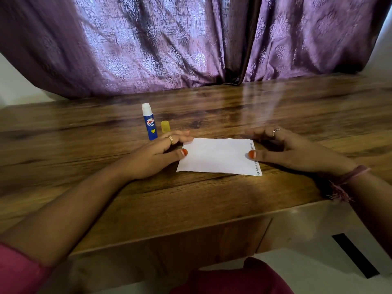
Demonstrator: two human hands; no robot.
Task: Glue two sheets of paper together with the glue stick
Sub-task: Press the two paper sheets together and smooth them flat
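- Head view shows the table (212, 198) filling the middle of the frame, with the paper (218, 155) lying flat at centre.
- Left hand (157, 155) and right hand (297, 151) flank the paper, fingers loosely spread, thumbs pressing its side edges, gripping nothing.
- Glue stick (149, 122) stands uncapped at centre left, cap (165, 126) beside it.
- Judgement: press evenly outward, keeping edges aligned.
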